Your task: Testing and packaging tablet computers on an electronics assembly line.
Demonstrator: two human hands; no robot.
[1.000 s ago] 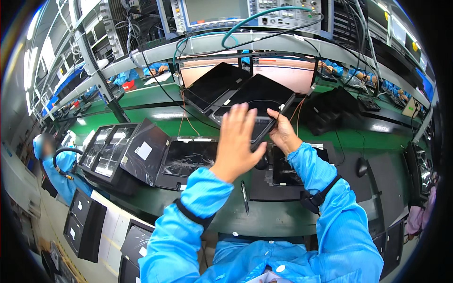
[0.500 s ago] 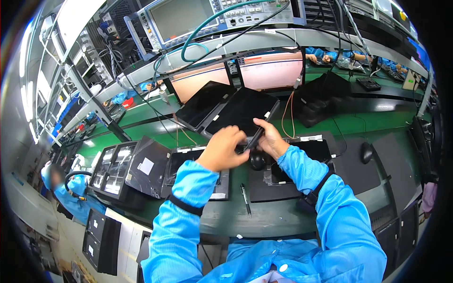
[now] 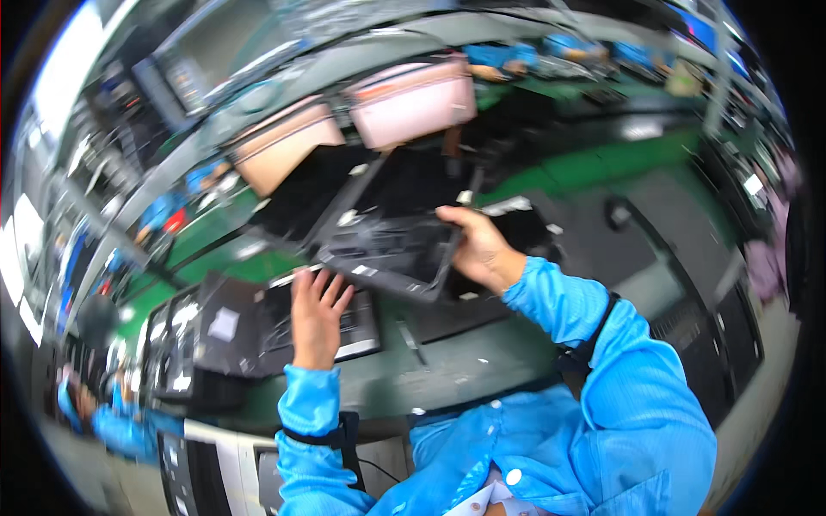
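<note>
A flat, black, tablet-like panel (image 3: 391, 254) with small pale stickers along its edge is tilted over the bench. My right hand (image 3: 483, 251) grips its right edge, thumb over the top. My left hand (image 3: 317, 316) is off the panel, fingers spread, near its lower left corner. Beneath that hand lies another dark flat device (image 3: 357, 334) on a mat. Behind the held panel, two dark screens, a left one (image 3: 314, 189) and a right one (image 3: 417, 182), lean side by side. Motion blur hides finer detail.
Two lit monitors, one pink (image 3: 413, 101) and one orange (image 3: 288, 144), stand at the back. A pen (image 3: 411, 344) lies at the front of the green bench. A black mouse (image 3: 616, 213) sits to the right, a dark box (image 3: 172, 344) to the left. Other people's blue sleeves show beyond.
My left hand has let go of the panel and moved left, fingers spreading. The panel has turned from nearly edge-on to show its broad face. The whole view has swung.
</note>
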